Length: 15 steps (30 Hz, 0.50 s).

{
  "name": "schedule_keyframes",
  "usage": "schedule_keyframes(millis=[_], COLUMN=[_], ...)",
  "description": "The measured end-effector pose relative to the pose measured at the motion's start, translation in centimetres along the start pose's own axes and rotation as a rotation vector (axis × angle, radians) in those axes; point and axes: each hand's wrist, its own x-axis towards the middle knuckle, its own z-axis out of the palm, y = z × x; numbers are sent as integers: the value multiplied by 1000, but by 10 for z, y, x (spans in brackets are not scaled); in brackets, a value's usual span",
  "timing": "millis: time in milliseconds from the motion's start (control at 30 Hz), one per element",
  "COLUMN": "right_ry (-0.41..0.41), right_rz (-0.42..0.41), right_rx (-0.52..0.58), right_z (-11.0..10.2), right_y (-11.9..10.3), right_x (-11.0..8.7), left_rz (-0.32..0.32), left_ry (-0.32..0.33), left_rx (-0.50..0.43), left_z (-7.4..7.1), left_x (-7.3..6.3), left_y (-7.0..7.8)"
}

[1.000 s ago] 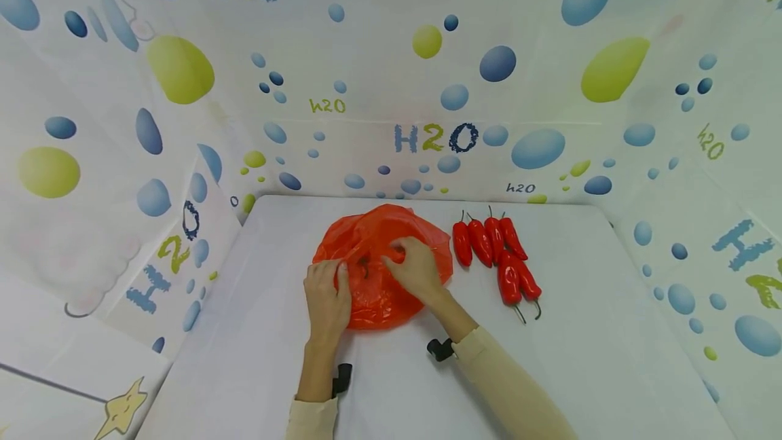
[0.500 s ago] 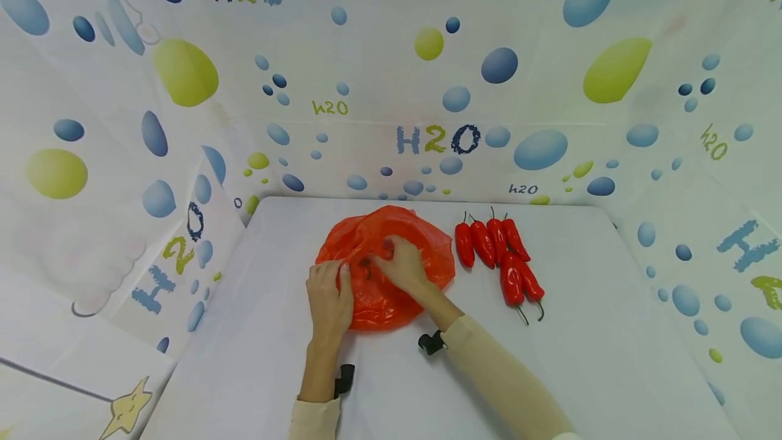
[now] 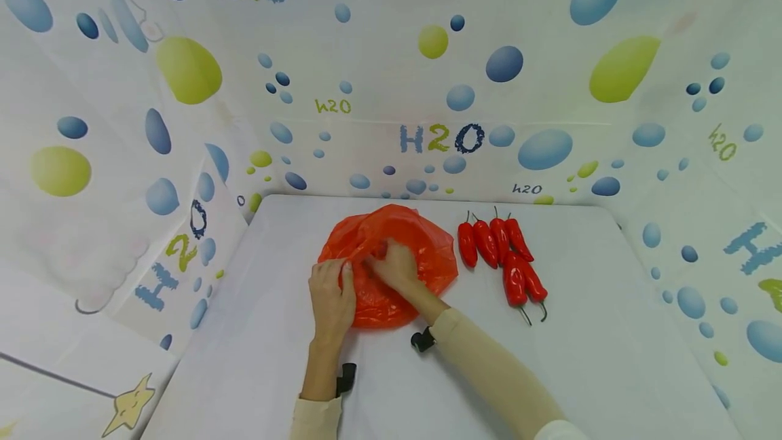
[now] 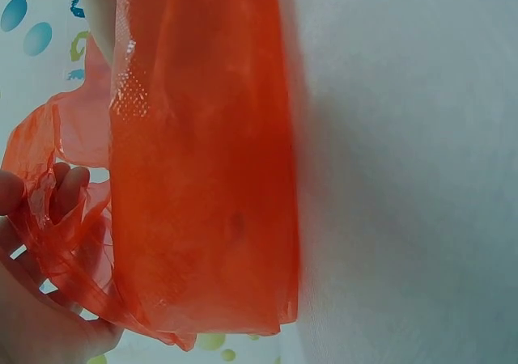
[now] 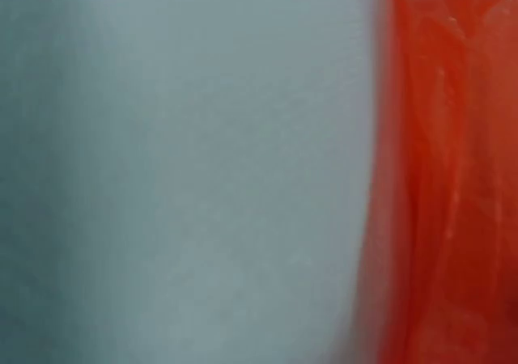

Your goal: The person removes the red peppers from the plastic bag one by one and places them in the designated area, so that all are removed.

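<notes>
A thin orange-red plastic bag [image 3: 435, 243] lies on the white table, its mouth spread wide. At its left edge my left hand [image 3: 332, 296] holds the film; in the left wrist view, parts of that hand [image 4: 36, 319] show around the crumpled rim. My right hand [image 3: 397, 268] reaches into the mouth from the right. Its fingertips are down among the folds and partly hidden, so whether they hold anything is unclear. The right wrist view catches only the bag's side [image 5: 457, 178] and white tabletop, not the hand.
Several glossy red chili peppers [image 3: 485, 243] with green stems lie right of the bag, two of them [image 3: 514, 279] nearer the front. White sheets [image 3: 366, 39] printed with bubbles and H2O lettering wall the white table [image 3: 611, 331] at the back and sides.
My right hand has moved left and deeper into the bag, covering the dark stem-like thing seen there before. My left hand has stayed at the bag's left edge.
</notes>
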Motion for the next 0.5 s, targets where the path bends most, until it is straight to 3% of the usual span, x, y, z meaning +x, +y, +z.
schedule_keyframes(millis=[500], right_ry=[17], right_rz=[55], right_rx=[-106], right_z=[6], right_y=[-13], right_x=[4], left_rz=[-19], left_ry=[-18], left_rx=[4], left_z=[-1], left_x=[0], left_y=[2])
